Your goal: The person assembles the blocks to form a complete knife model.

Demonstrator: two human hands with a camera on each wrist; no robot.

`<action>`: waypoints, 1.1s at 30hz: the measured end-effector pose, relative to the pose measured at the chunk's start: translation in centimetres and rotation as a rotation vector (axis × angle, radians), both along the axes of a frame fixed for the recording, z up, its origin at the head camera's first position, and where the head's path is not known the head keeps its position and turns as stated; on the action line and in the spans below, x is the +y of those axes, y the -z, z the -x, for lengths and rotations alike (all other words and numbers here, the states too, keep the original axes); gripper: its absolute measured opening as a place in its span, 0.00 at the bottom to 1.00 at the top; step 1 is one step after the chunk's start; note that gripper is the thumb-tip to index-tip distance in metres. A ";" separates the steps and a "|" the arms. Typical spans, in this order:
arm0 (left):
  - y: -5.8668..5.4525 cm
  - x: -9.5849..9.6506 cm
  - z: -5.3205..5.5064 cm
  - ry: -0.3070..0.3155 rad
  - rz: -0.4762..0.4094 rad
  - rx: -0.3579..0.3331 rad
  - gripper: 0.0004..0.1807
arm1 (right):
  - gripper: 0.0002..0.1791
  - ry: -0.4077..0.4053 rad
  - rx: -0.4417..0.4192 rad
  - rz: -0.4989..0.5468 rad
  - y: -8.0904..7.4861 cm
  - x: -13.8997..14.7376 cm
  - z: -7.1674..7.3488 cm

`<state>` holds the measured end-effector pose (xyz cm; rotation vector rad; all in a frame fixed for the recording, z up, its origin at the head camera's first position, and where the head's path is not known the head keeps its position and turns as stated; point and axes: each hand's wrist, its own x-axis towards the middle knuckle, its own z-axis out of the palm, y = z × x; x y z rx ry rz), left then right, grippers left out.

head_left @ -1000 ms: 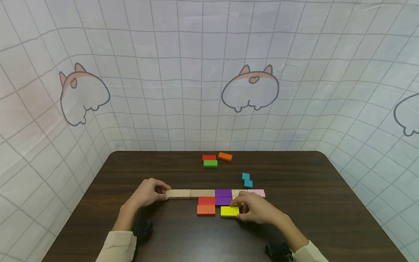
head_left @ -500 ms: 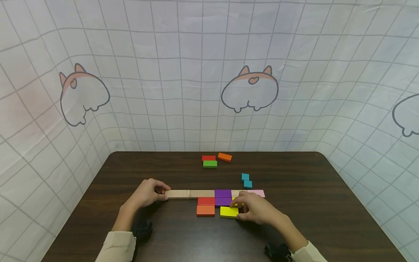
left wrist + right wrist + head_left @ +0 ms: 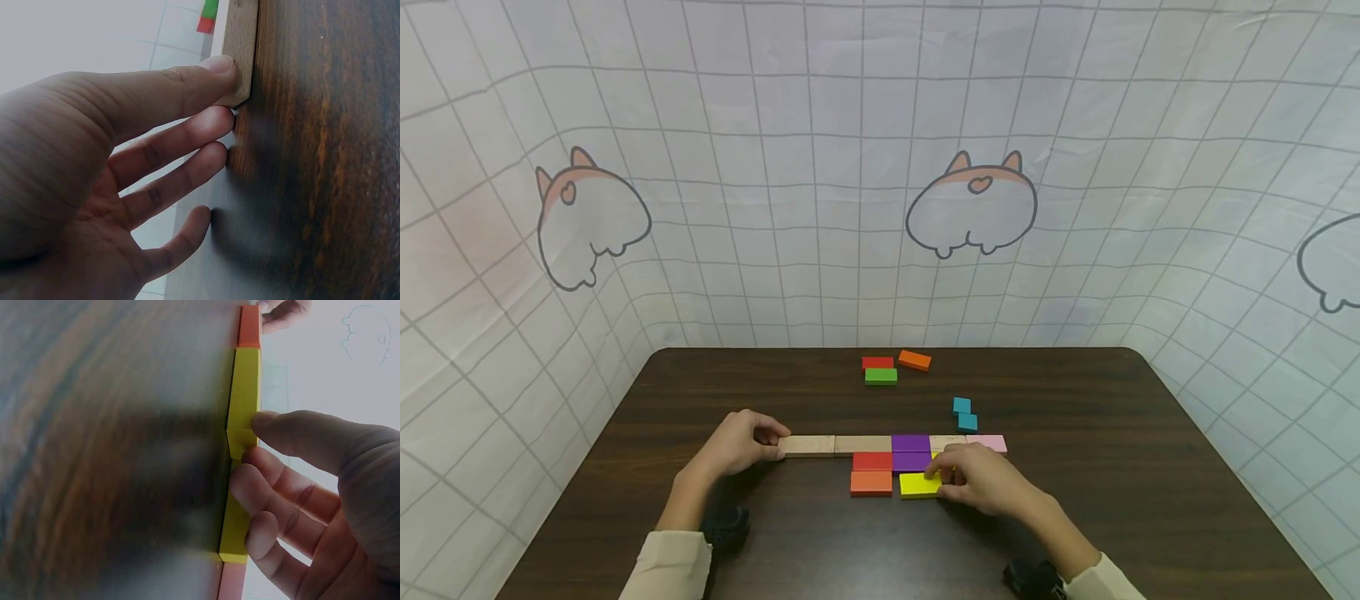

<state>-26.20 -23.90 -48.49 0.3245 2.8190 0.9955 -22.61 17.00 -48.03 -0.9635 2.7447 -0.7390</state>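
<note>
My left hand (image 3: 741,442) grips the left end of a plain wooden block (image 3: 808,447), its thumb on the near side in the left wrist view. That block heads a row with another plain block (image 3: 862,447), a purple block (image 3: 912,443), a light wooden block (image 3: 947,443) and a pink block (image 3: 988,443). My right hand (image 3: 985,479) pinches the right end of a yellow block (image 3: 917,486). In the right wrist view its thumb is on the block's edge, and a second yellow block (image 3: 235,519) lies behind the fingers, partly hidden by them.
Below the row lie a red block (image 3: 872,461), an orange-red block (image 3: 871,483) and another purple block (image 3: 912,462). Further back are two blue blocks (image 3: 967,422), a green block (image 3: 881,377), a red one (image 3: 877,362) and an orange one (image 3: 914,360). A patterned cloth (image 3: 775,208) hangs behind the table.
My right hand has slid the yellow block slightly left, toward the orange-red block, narrowing the gap between them. The left hand stays on the end of the row.
</note>
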 end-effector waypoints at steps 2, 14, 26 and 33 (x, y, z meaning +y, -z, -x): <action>0.0 0.0 0.0 -0.001 -0.001 -0.005 0.11 | 0.10 0.002 0.003 0.004 0.0 -0.2 -0.1; 0.0 0.0 0.0 0.005 -0.010 -0.001 0.11 | 0.09 0.014 0.030 -0.002 0.1 -1.2 -0.2; -0.1 0.1 0.0 0.009 -0.004 0.005 0.12 | 0.11 0.066 0.013 0.011 0.1 -1.5 -0.3; -0.3 0.2 -0.1 0.012 -0.003 0.006 0.12 | 0.10 0.096 0.006 0.000 0.2 -1.6 -0.3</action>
